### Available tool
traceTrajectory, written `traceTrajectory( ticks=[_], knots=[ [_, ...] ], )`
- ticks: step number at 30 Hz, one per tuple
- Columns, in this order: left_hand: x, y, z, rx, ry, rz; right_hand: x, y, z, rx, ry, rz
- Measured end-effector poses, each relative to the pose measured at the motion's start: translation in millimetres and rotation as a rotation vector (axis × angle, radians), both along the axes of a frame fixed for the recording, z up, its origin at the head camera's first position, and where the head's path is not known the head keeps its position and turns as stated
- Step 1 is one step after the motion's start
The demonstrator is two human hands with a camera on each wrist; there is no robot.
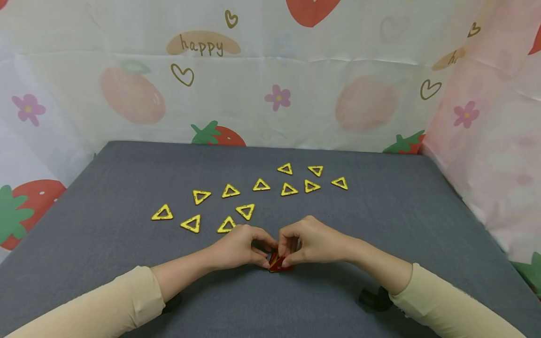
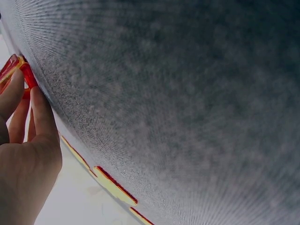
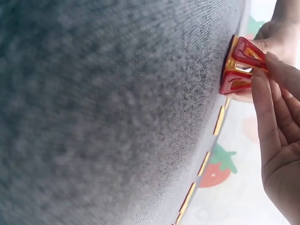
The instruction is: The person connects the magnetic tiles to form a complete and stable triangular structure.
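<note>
Near the front middle of the table, a few red triangular frame tiles (image 1: 280,266) stand tilted against each other in a small peaked shape. My left hand (image 1: 241,248) pinches the shape's left side between thumb and fingers, as the left wrist view also shows with red tiles (image 2: 29,75) at the fingertips. From the other side my right hand (image 1: 314,241) pinches a red tile (image 3: 248,52) by its edge. In the right wrist view the tiles show red outer faces and yellow inner faces. The fingers partly cover the shape, so how its edges meet cannot be told.
Several yellow triangular tiles (image 1: 230,190) lie flat and spread out beyond the hands on the grey tabletop (image 1: 380,202). One yellow tile (image 1: 227,225) lies close to the left hand. Behind the table hangs a fruit-patterned cloth (image 1: 253,70).
</note>
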State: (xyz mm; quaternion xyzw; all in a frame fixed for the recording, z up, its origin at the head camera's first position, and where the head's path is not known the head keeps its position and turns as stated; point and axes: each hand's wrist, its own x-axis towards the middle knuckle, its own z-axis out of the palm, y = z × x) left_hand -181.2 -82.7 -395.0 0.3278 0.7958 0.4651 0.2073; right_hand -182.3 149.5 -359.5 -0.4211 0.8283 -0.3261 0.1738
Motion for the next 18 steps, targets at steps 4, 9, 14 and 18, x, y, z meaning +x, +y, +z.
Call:
traceTrajectory(
  ticks=[4,9,14,18],
  knots=[
    [0.4,-0.5,0.7,0.001,-0.013,0.004,-0.3,-0.8,-0.2,-0.015,0.006,-0.009],
    [1.0,-0.9,1.3,0.004,-0.013,0.005,-1.1,-1.8,-0.1,-0.024,0.012,-0.03],
    [0.7,-0.9,1.2,-0.001,-0.014,0.004,-3.5,1.1,-2.1,-0.027,0.018,-0.042],
    [0.2,-0.6,2.8,-0.026,0.032,0.017,-6.9,5.9,-3.5,-0.015,0.03,-0.062]
  ],
)
